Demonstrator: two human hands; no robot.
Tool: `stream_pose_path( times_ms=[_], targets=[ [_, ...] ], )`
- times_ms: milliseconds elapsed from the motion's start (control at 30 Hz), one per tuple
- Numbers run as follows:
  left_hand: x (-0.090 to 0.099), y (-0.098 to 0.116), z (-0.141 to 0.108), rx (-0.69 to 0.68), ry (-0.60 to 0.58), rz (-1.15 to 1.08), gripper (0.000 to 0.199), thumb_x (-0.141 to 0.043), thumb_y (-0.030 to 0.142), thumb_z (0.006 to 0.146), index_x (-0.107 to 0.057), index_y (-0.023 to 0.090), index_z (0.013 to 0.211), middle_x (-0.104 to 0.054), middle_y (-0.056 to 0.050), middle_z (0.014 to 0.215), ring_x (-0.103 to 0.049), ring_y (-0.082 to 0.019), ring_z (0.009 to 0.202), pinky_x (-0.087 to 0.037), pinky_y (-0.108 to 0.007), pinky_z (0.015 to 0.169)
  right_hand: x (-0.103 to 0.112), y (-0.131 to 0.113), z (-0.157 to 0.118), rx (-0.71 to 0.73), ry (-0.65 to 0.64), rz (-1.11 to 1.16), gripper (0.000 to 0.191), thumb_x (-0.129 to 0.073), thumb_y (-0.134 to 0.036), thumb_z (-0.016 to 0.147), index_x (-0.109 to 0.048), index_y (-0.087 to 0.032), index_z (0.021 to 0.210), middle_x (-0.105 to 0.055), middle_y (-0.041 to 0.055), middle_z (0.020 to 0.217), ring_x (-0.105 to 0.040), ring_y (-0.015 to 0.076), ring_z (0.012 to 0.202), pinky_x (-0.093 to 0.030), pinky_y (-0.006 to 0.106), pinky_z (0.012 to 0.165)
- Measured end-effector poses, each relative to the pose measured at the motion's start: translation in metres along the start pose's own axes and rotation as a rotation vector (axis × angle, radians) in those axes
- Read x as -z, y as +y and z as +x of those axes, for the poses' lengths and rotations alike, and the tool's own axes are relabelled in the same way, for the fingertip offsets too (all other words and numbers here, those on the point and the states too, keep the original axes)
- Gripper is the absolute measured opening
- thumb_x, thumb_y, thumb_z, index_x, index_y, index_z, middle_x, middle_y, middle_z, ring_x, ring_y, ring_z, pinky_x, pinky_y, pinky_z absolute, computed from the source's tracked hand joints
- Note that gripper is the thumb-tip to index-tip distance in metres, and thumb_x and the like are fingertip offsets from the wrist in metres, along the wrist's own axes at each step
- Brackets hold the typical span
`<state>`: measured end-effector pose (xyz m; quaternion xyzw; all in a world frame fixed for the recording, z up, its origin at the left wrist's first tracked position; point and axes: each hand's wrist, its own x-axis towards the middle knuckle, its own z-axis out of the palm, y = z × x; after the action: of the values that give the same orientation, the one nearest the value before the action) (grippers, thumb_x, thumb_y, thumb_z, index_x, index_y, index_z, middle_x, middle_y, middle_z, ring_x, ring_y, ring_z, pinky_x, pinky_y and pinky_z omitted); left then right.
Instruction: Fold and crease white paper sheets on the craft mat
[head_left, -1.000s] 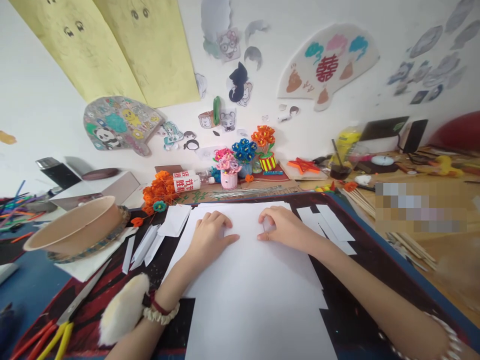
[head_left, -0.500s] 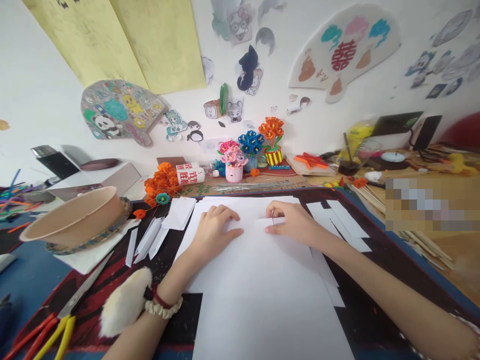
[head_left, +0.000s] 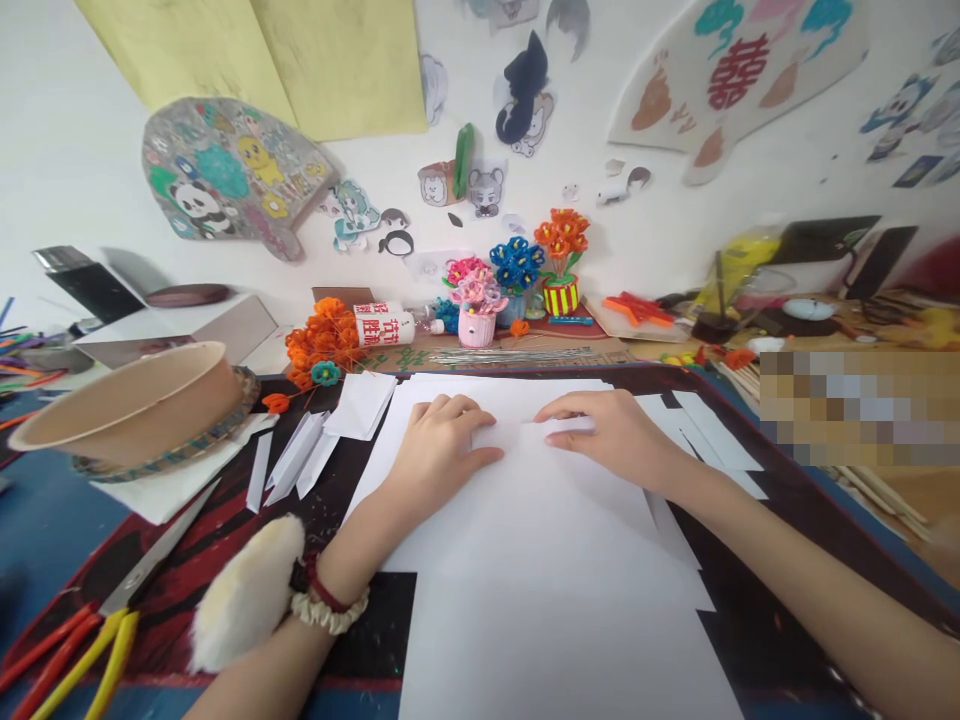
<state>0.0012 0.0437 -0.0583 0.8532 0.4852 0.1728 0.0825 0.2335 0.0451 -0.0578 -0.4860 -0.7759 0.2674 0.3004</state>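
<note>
White sheets of paper [head_left: 555, 610] lie spread over the dark mat, under both of my hands. My left hand [head_left: 450, 440] rests on the sheets, its thumb and forefinger apart and nothing plainly between them. Across a small gap, my right hand [head_left: 611, 430] pinches a narrow white paper strip [head_left: 574, 426] between thumb and fingers. White on white makes the strip's left end hard to make out. Folded paper pieces [head_left: 296, 460] lie to the left of my left hand, and cut paper strips [head_left: 716, 430] lie beyond my right wrist.
Scissors [head_left: 124, 600] with red and yellow handles lie open at the left, near a white fluffy object [head_left: 251, 590]. A round tan basin [head_left: 127, 400] stands behind them. Flowers in a pink pot [head_left: 476, 328] and wooden sticks [head_left: 885, 505] line the back and right.
The view has shifted, tilting down a little. My right fingers have moved along the paper strip and now cover it differently; a thin dark line seen by them earlier no longer shows.
</note>
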Motion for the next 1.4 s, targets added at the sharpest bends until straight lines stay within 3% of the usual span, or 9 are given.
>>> stream_pose_path(
  times_ms=[200,333,767,1000,1133,1400],
  targets=[
    [-0.001,0.000,-0.001,-0.037,0.038,-0.026,0.032,-0.070,0.034,0.079,-0.062,0.025,0.108,-0.067,-0.002,0.110,-0.055,-0.024,0.102,-0.036,-0.041,0.089,0.003,-0.006,-0.001,0.076,0.085,-0.023,0.015,-0.063,-0.025,0.079,-0.073,-0.025,0.090,-0.074,-0.0001,0.099,-0.068,0.0224,0.093,-0.054,0.035,0.084],
    [-0.002,-0.001,-0.001,-0.043,0.109,-0.043,0.022,-0.069,0.026,0.080,-0.064,0.023,0.101,-0.070,-0.001,0.100,-0.059,-0.022,0.097,-0.035,-0.038,0.088,0.004,-0.007,-0.002,0.129,0.128,-0.026,0.014,-0.064,-0.025,0.079,-0.073,-0.025,0.090,-0.074,-0.0006,0.097,-0.068,0.0208,0.091,-0.055,0.032,0.082],
    [-0.003,-0.003,-0.004,0.048,0.223,-0.225,0.009,-0.064,0.016,0.081,-0.065,0.020,0.089,-0.070,0.001,0.087,-0.062,-0.016,0.081,-0.043,-0.030,0.078,0.003,-0.001,-0.001,0.011,0.096,0.007,0.014,-0.065,-0.025,0.077,-0.073,-0.023,0.089,-0.075,0.0011,0.094,-0.069,0.0225,0.090,-0.057,0.034,0.081],
    [0.006,-0.005,-0.008,-0.177,0.120,0.117,0.023,-0.062,0.028,0.086,-0.060,0.020,0.108,-0.068,-0.004,0.105,-0.060,-0.022,0.095,-0.038,-0.038,0.084,0.004,0.003,0.000,0.013,0.090,0.043,0.014,-0.065,-0.028,0.078,-0.074,-0.022,0.088,-0.075,0.0022,0.095,-0.069,0.0231,0.092,-0.057,0.033,0.081],
    [0.012,-0.003,-0.011,-0.247,0.139,0.234,0.032,-0.063,0.036,0.085,-0.057,0.018,0.111,-0.068,-0.006,0.108,-0.060,-0.023,0.096,-0.035,-0.039,0.087,0.006,0.004,0.001,0.019,0.083,0.100,0.015,-0.066,-0.029,0.077,-0.074,-0.022,0.088,-0.075,0.0022,0.094,-0.069,0.0228,0.092,-0.056,0.033,0.084],
    [0.009,-0.004,-0.011,-0.357,0.157,0.379,0.021,-0.052,0.028,0.093,-0.056,0.017,0.110,-0.069,-0.006,0.104,-0.061,-0.021,0.093,-0.035,-0.038,0.087,0.006,0.011,0.003,0.008,0.057,0.158,0.016,-0.067,-0.032,0.076,-0.074,-0.023,0.088,-0.074,0.0027,0.096,-0.069,0.0232,0.093,-0.054,0.036,0.087]
  ],
)
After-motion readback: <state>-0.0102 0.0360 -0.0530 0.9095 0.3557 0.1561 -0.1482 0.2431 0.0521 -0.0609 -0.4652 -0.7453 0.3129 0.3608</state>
